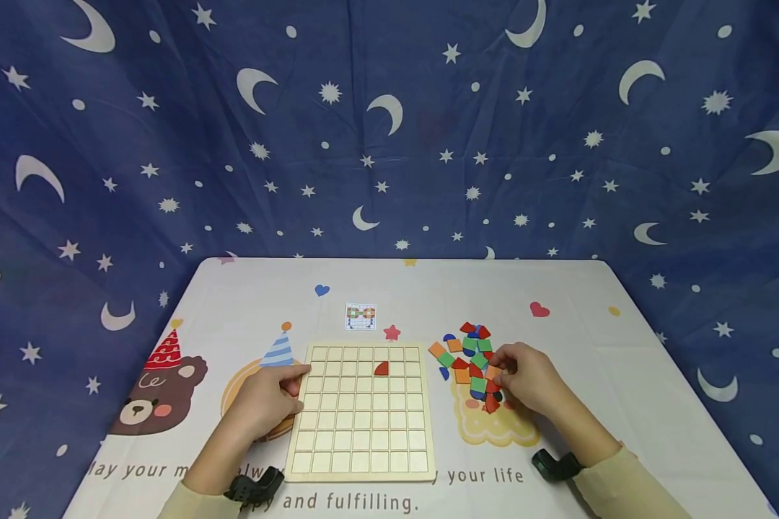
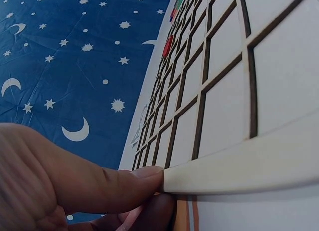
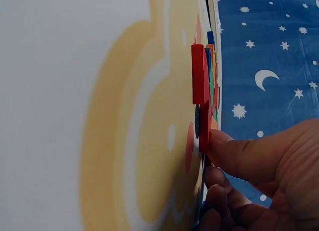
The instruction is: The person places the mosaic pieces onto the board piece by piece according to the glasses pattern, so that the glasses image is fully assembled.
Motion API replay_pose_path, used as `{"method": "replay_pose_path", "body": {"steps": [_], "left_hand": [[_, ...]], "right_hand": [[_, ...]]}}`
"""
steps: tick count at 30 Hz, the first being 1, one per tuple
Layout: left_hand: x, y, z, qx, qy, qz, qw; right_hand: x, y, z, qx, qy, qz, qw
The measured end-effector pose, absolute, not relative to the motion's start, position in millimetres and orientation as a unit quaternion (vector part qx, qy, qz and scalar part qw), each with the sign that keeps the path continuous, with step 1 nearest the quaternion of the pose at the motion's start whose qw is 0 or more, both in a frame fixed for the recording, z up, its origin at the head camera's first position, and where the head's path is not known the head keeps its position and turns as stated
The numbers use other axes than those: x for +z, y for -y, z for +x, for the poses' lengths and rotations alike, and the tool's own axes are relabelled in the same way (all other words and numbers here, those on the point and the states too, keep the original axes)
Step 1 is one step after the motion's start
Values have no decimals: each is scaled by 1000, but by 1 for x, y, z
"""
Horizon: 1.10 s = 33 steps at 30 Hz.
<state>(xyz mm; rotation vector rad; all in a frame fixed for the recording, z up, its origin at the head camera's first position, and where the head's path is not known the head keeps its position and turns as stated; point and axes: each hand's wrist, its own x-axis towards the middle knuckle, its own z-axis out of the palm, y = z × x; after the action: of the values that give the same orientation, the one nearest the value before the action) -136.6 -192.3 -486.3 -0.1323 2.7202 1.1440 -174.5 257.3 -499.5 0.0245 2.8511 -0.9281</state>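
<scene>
A pale wooden grid board (image 1: 361, 476) lies on the table, with one red quarter-circle tile (image 1: 381, 369) in a square of an upper row. My left hand (image 1: 266, 400) holds the board's left edge, the thumb (image 2: 142, 176) right at the rim in the left wrist view. To the right of the board, my right hand (image 1: 531, 375) is at the right side of a loose pile of tiles. Its thumb and forefinger pinch an orange tile (image 1: 491, 373). Red tiles (image 3: 199, 74) stand out beside the thumb (image 3: 239, 154) in the right wrist view. The other fingertips are partly hidden.
Orange and green squares, red quarter circles and blue rounded pieces overlap in the pile, including a green square (image 1: 477, 385). Beyond the board lies a small pattern card (image 1: 360, 328). A starry blue curtain (image 1: 389, 166) hangs behind the printed white tablecloth (image 1: 584, 389).
</scene>
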Motion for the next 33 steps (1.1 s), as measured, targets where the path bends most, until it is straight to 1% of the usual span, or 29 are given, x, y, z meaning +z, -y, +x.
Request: {"method": "replay_pose_path", "body": {"steps": [7, 18, 22, 27, 33], "left_hand": [[-486, 193, -136, 386, -917, -44, 94], [-486, 193, -136, 380, -919, -43, 92], [-486, 193, -136, 380, -919, -39, 92], [-486, 193, -136, 382, -919, -37, 92], [-487, 193, -136, 380, -920, -38, 91]], "right_hand": [[-497, -257, -174, -334, -939, 14, 83], [-495, -255, -177, -382, -917, 51, 103], [-492, -254, -178, -381, -918, 43, 101], [-485, -249, -180, -371, -924, 25, 85], [-477, -235, -182, -389, -917, 17, 90]]}}
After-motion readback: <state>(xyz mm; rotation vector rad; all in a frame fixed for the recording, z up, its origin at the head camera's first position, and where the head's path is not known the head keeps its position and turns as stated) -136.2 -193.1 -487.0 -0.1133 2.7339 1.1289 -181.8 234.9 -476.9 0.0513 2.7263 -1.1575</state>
